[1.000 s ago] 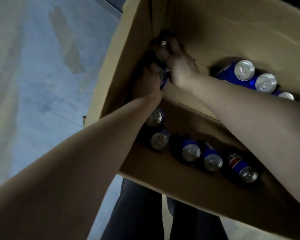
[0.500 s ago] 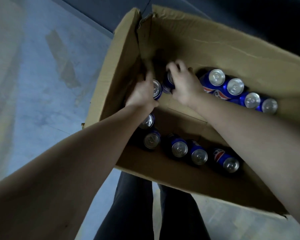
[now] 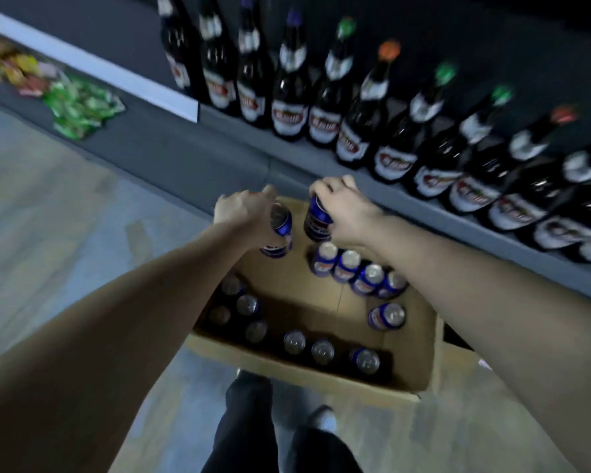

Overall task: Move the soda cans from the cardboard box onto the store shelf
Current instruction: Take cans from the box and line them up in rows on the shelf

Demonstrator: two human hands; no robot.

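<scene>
Two cans point(image 3: 318, 216) above the box point(image 3: 435, 353), shelf point(image 3: 423, 213) next

One can stands upright in the right hand point(image 3: 347, 208), fingers curled round its top and side. The second can point(image 3: 280, 228) tilts in the left hand point(image 3: 243, 208), whose fingers wrap round it. Both hang over the box's far end, near the shelf edge but apart from it. Below them sit other cans point(image 3: 350, 268): a cluster standing at the right wall, one on its side just beside that cluster, and more in shadow along the near and left walls. The job looks well short of done.

The step in hand, I judge, is the carry to the shelf. To do it well, lift both cans clear over the far wall, right the tilted one before it lands, and set each flat on its base. The shelf stretch just ahead is packed with dark bottles point(image 3: 289, 107) almost to its front edge, and no free gap shows. A spot must be found first, and a knocked bottle is the risk. Snack packets point(image 3: 79, 107) lie further left, above the grey floor point(image 3: 65, 216). Blur hides finer detail.
</scene>
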